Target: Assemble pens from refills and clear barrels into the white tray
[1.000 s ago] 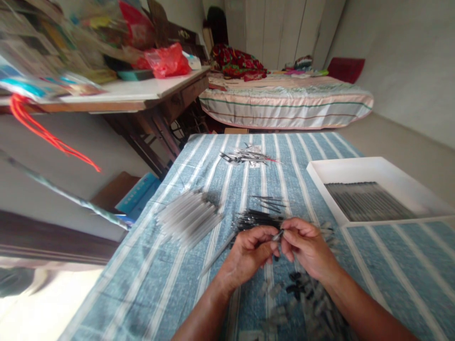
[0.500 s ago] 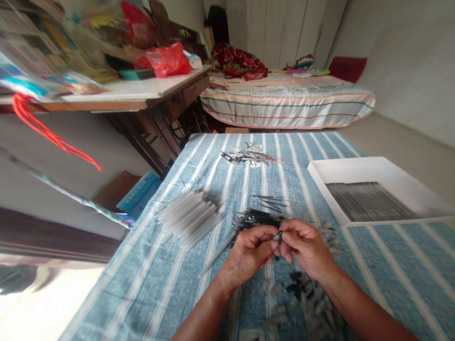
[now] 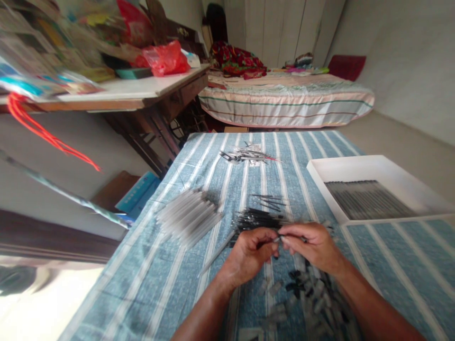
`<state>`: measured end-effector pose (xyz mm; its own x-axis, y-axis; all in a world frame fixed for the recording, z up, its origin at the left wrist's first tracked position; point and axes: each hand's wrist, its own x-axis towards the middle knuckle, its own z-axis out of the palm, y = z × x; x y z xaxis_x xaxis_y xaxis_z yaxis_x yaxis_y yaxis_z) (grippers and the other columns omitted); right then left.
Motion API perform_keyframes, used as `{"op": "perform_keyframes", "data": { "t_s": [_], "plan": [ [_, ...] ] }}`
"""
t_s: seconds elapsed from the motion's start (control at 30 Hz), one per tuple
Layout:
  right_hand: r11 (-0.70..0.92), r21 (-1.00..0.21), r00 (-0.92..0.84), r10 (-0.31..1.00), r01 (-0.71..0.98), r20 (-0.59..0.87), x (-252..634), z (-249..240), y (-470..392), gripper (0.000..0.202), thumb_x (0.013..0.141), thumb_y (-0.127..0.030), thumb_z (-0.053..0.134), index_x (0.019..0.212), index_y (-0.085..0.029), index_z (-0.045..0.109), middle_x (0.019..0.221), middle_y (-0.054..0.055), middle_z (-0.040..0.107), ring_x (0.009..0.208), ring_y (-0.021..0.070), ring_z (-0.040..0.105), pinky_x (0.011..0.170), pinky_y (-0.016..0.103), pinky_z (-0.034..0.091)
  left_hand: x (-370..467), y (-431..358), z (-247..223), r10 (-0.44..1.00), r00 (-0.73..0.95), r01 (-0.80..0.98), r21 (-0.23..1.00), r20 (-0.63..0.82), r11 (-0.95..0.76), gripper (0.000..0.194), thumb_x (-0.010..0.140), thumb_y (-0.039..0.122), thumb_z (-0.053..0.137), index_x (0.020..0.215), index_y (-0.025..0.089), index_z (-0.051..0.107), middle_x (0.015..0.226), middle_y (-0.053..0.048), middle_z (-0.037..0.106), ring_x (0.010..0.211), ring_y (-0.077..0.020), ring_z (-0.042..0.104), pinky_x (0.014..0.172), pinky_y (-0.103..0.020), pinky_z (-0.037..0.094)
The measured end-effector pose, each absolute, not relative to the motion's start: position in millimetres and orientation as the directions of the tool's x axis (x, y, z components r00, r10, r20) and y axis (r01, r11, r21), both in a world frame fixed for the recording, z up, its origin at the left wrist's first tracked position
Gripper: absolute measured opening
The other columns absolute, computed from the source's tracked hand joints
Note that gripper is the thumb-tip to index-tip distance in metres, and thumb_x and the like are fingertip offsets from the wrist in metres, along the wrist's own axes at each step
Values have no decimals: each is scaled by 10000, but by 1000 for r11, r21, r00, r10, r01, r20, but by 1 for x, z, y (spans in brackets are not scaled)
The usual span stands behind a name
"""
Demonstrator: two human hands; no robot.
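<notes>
My left hand (image 3: 250,253) and my right hand (image 3: 314,244) meet over the table, thumb and fingertips pinched. Between them is a small grey-and-black piece (image 3: 278,238), perhaps a pen part; the fingers cover most of it. Just beyond the hands lies a pile of thin black sticks like pen refills (image 3: 258,218). Below my right hand is a heap of short translucent and black pieces, like pen caps (image 3: 316,293). To the left, pale tubes like pen barrels (image 3: 188,215) lie stacked side by side, with one loose tube (image 3: 216,255) near my left wrist.
A white tray (image 3: 329,208) at the right holds a row of dark, pen-like sticks (image 3: 369,199). Thin scraps (image 3: 249,154) lie at the far end of the striped tablecloth (image 3: 142,279). A cluttered desk (image 3: 142,92) stands left; a bed (image 3: 284,102) is beyond.
My right hand has shifted slightly right and its fingers have straightened along the small piece. My left hand stays nearly in place. The view has tilted slightly.
</notes>
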<state>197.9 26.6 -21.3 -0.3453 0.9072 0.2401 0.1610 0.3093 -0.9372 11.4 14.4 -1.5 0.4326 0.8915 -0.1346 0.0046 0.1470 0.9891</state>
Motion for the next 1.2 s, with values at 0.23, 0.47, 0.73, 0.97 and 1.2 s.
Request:
{"op": "perform_keyframes", "data": {
  "t_s": [0.23, 0.47, 0.73, 0.97, 1.2],
  "plan": [
    [355, -878, -447, 875, 323, 189, 200, -20, 29, 205, 856, -290, 537, 759, -165, 668, 548, -3, 623, 459, 104, 563, 468, 199, 417, 12, 15, -6, 898, 425, 122, 990, -114, 68, 107, 782, 187, 570, 777, 140, 666, 654, 1, 599, 560, -98, 479, 541, -209, 384],
    [325, -874, -452, 881, 361, 141, 201, -23, 30, 326, 881, -366, 493, 665, -160, 623, 501, -20, 553, 446, 98, 515, 469, 207, 382, 12, 15, -5, 898, 431, 137, 990, -90, 34, 96, 774, 168, 560, 752, 138, 649, 647, 9, 575, 577, -101, 463, 564, -215, 373],
    [305, -862, -439, 892, 404, 110, 197, -23, 28, 380, 881, -365, 472, 561, -172, 541, 472, -23, 531, 437, 88, 507, 468, 195, 371, 14, 14, -7, 906, 411, 154, 987, -97, 36, 71, 761, 161, 566, 724, 138, 622, 645, 11, 569, 597, -104, 470, 554, -203, 363],
    [285, -854, -439, 895, 436, 74, 197, -20, 30, 343, 858, -382, 495, 591, -174, 555, 471, -32, 519, 438, 91, 492, 460, 196, 353, 13, 14, -12, 913, 396, 182, 983, -99, 27, 45, 766, 172, 569, 759, 139, 599, 670, 11, 574, 613, -108, 484, 565, -209, 368],
    [250, -854, -422, 906, 456, 40, 195, -19, 29, 317, 841, -376, 503, 604, -173, 558, 483, -37, 501, 449, 94, 478, 469, 202, 344, 14, 13, -15, 914, 398, 233, 972, -73, -24, 36, 763, 154, 565, 752, 140, 597, 684, 6, 571, 636, -116, 489, 582, -216, 375]
  ]
}}
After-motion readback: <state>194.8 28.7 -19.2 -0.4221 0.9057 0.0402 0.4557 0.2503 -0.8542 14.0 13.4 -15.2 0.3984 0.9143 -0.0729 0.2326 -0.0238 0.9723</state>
